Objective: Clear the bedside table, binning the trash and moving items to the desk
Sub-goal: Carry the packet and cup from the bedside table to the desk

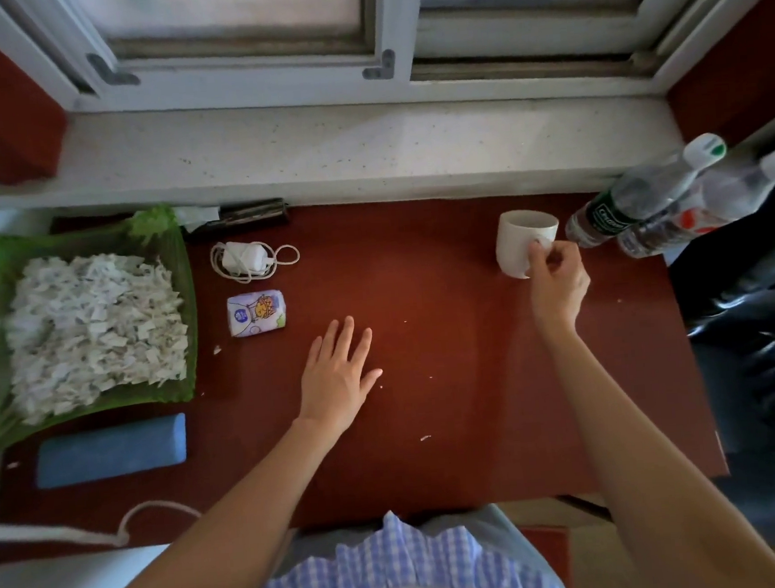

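The right hand (556, 276) grips a white mug (523, 241) standing at the far right of the table (433, 429), just beside two bottles (648, 208). The left hand (337, 381) lies flat, fingers spread, holding nothing. A charger (246, 257), tissue pack (256, 312), blue case (110, 451) and tray of paper scraps (92, 331) sit at left; which table this is I cannot tell, so progress is unclear.

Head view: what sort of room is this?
Probably a bedroom or dorm room, at a small red desk under a window. Personal clutter suggests it: a mug gripped by the right hand, a charger, a tissue pack and water bottles.
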Motion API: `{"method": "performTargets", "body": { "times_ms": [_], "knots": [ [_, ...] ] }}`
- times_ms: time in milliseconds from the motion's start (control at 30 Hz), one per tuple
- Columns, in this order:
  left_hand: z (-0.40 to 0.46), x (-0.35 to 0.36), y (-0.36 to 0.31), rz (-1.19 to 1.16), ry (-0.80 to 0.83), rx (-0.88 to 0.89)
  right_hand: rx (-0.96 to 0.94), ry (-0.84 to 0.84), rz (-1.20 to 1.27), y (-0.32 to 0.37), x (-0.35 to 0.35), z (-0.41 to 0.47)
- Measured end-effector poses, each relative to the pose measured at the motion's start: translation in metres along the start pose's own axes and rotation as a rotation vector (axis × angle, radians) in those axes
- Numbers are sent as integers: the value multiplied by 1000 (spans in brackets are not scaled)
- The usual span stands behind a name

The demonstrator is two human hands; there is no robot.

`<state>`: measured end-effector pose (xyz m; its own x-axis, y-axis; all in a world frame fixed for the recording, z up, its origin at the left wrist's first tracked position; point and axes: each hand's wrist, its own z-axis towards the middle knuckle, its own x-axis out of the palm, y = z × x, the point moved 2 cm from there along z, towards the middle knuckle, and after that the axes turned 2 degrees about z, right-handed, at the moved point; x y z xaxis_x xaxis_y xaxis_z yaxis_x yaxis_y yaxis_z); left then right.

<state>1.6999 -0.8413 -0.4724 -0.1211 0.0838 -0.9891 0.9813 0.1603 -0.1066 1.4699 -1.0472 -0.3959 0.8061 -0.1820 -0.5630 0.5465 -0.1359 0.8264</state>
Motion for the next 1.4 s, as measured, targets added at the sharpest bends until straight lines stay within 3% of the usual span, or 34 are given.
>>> {"method": "performTargets", "body": {
  "times_ms": [733, 1000, 1400],
  "knots": [
    [3, 0, -1, 21, 5, -6, 146, -109, 59, -38, -16, -47],
    [3, 2, 0, -1, -9, -5, 204, -29, 193, -45, -21, -53],
    [2, -4, -1, -26, 9, -14, 141, 23, 94, -33, -13, -18]
  ]
}}
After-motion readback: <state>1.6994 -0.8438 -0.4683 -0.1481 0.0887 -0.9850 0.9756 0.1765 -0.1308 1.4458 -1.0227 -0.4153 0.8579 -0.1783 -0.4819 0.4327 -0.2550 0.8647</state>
